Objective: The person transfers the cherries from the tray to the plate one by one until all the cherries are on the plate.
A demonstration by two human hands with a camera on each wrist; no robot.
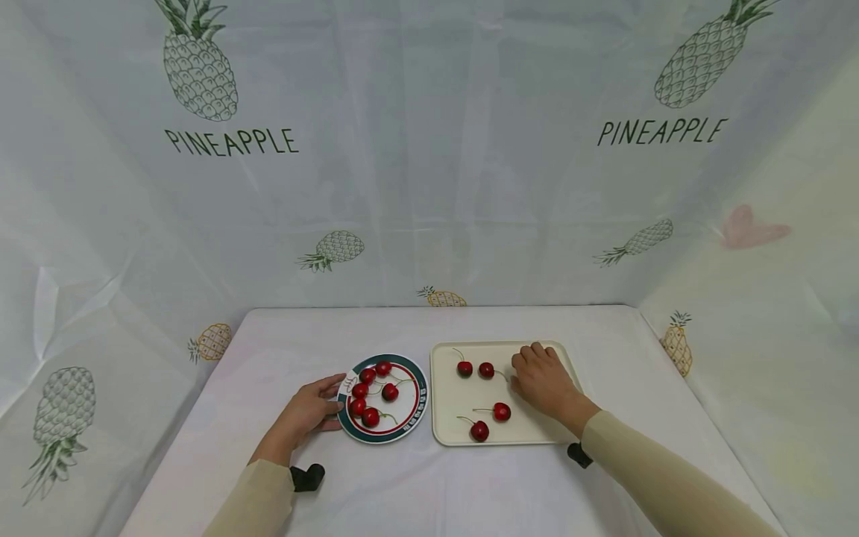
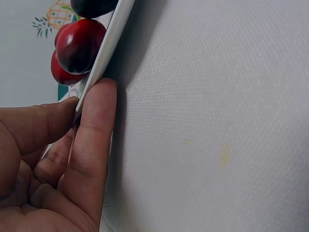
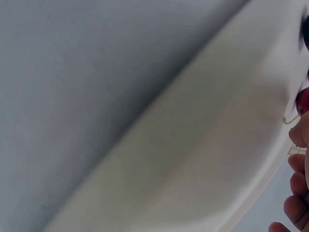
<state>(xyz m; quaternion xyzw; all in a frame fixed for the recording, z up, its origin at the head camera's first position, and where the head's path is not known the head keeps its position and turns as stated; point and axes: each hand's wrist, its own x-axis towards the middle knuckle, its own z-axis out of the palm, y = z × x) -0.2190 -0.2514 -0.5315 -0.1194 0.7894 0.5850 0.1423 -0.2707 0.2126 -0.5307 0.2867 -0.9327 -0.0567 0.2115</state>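
Observation:
My left hand (image 1: 310,412) pinches the left rim of a round plate (image 1: 417,418) with a dark green border. In the left wrist view the thumb (image 2: 43,123) lies on the plate's upper side and a finger (image 2: 96,116) presses from beneath. Several red cherries (image 1: 390,392) lie on the plate, mostly toward its left. Over the right part of a cream tray (image 1: 463,343) is my right hand (image 1: 546,384), fingers loosely bent, with nothing seen in them. Nearest to it is a stemmed cherry (image 1: 486,370), just left of the thumb.
On the tray are also a cherry (image 1: 464,368) at the upper left and two lower ones, one cherry (image 1: 501,412) and another cherry (image 1: 479,431). Plate and tray stand side by side on a white-covered table (image 1: 403,492). A pineapple-print curtain (image 1: 436,149) hangs behind.

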